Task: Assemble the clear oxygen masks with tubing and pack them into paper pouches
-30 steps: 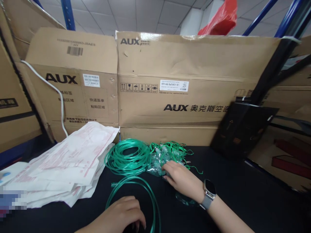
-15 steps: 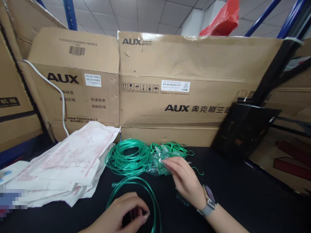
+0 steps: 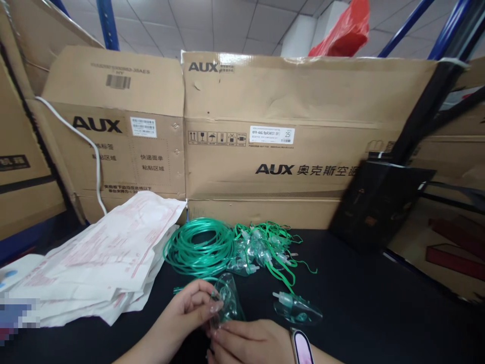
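Observation:
My left hand (image 3: 193,308) and my right hand (image 3: 248,344) meet at the bottom centre, both closed on one clear green mask (image 3: 226,302) held just above the black table (image 3: 371,303). Behind them lies a coil of green tubing (image 3: 199,246). To its right is a heap of more clear masks with green straps (image 3: 265,245). One single mask (image 3: 297,309) lies apart on the table, right of my hands. A watch shows on my right wrist (image 3: 301,349).
A stack of white printed pouches (image 3: 106,253) lies at the left. Large AUX cardboard boxes (image 3: 265,131) wall off the back of the table. A dark panel (image 3: 375,202) leans at the right, beside blue shelving uprights. A white cable (image 3: 96,167) hangs down the left box.
My right hand left the heap of masks and came back toward me with one mask. My left hand rose from the table to grip the same mask.

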The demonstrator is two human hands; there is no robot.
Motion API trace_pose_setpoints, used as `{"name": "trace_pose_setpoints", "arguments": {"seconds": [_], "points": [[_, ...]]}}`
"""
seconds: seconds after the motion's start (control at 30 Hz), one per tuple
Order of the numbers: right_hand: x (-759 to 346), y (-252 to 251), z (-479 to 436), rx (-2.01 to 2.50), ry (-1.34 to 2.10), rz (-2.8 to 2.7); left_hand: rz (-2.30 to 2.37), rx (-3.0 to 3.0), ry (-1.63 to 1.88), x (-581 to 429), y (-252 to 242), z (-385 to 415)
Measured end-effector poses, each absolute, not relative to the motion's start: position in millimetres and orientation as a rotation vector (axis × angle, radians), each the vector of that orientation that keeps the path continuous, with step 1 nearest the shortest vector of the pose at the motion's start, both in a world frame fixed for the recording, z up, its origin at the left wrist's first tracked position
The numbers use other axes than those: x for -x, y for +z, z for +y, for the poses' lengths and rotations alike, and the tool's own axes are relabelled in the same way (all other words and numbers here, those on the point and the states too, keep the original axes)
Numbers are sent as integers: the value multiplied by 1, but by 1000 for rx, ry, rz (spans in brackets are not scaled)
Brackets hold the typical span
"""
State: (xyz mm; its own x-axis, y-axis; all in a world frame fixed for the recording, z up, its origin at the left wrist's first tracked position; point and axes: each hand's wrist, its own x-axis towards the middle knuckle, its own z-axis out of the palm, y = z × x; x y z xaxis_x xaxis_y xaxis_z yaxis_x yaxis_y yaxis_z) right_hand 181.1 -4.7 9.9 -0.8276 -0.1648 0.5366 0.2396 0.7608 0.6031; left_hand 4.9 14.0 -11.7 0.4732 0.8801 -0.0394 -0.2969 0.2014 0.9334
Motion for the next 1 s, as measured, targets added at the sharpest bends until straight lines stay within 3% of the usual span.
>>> {"name": "trace_pose_setpoints", "arguments": {"seconds": [0.23, 0.43, 0.53, 0.7, 1.0], "points": [[-174, 7, -1, 43, -876, -2340, 734, -1031, 953, -6, -11, 15], [-174, 20, -6, 290, -463, -2333, 798, -992, 942, -2, -2, 16], [-195, 29, 5, 653, -216, -2196, 842, -965, 958, 1, 2, 17], [-261, 39, 53, 1605, -190, -1755, 910, -889, 974, 0, 2, 17], [-347, 11, 98, 2161, 176, -1849, 922, -911, 979, 2, -3, 18]]}}
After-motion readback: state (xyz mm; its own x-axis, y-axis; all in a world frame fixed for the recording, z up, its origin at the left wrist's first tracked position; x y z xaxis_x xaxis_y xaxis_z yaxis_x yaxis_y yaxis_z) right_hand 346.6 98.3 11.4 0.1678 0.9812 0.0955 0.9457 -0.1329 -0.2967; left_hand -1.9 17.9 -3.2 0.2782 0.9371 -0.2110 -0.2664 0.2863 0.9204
